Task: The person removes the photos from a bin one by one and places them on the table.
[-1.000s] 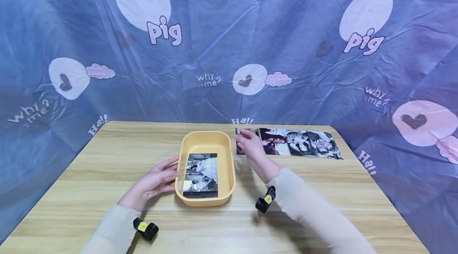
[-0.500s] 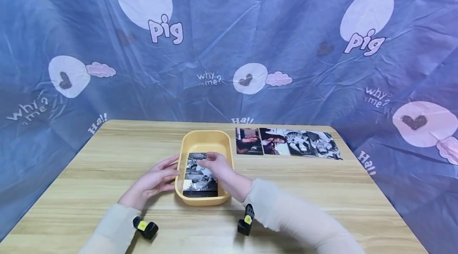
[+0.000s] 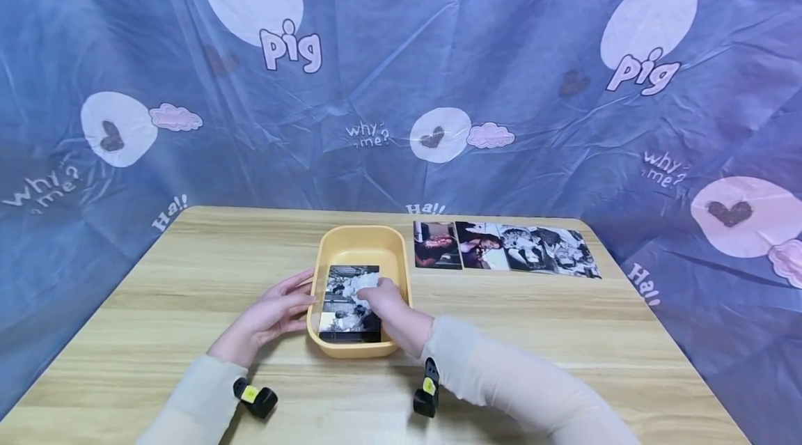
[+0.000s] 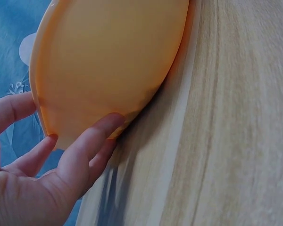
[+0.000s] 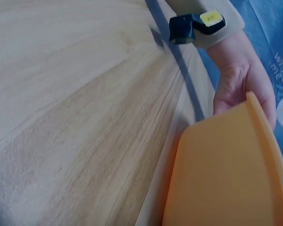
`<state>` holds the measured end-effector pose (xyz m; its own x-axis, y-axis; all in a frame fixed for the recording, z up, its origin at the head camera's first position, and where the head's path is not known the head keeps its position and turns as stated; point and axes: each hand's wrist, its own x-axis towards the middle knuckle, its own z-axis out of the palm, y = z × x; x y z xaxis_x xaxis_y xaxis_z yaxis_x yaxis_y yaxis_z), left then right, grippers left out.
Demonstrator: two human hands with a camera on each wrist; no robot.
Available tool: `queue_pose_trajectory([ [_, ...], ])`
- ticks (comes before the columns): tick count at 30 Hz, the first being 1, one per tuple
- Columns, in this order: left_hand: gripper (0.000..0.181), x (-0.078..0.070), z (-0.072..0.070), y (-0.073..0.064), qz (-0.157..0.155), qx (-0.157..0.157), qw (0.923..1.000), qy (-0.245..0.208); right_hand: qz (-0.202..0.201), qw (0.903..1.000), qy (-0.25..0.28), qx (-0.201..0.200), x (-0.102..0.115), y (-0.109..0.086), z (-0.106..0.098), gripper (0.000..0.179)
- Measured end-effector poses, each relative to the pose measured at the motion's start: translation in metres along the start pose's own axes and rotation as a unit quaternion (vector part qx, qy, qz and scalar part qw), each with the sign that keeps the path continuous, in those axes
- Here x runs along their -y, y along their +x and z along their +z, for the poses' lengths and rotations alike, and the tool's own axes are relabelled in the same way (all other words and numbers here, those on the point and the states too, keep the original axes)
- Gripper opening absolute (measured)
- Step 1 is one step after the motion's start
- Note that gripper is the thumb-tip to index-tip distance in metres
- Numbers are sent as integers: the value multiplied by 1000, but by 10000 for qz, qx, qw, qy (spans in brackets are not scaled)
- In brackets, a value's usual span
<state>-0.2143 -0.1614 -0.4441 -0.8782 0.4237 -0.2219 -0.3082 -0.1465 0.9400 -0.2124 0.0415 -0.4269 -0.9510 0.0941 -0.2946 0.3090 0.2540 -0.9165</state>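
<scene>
A yellow plastic tub (image 3: pixel 363 239) stands at the middle of the wooden table. Inside it lies a stack of photo prints (image 3: pixel 343 319), a black-and-white picture on top. My left hand (image 3: pixel 272 313) rests its fingers loosely against the tub's left side; in the left wrist view the fingertips (image 4: pixel 114 118) touch the outer wall. My right hand (image 3: pixel 391 302) reaches into the tub at the right edge of the stack, its thumb lying over the top photo and the other fingers hidden. The right wrist view shows the tub's outer wall (image 5: pixel 221 169) and the left hand behind it.
Right of the tub, near the table's back edge, several photos lie in a row: a reddish one (image 3: pixel 436 246), a dark colour one (image 3: pixel 481 246), then black-and-white ones (image 3: pixel 554 251). A blue printed cloth (image 3: pixel 376 69) hangs behind the wooden table (image 3: pixel 207 257).
My right hand has left the leftmost photo of the row, moved left into the tub, then shifted down along the stack's right edge. The left hand stays at the tub's side.
</scene>
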Motion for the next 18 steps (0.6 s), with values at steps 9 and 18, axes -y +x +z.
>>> queue_pose_trajectory([
  [9,73,-4,1,-1,-48,-48,10000,5,163,9975,639,242,0,5,-4,62],
  [18,73,-4,-1,1,-69,-73,9999,2,-125,9990,428,18,1,6,-2,62],
])
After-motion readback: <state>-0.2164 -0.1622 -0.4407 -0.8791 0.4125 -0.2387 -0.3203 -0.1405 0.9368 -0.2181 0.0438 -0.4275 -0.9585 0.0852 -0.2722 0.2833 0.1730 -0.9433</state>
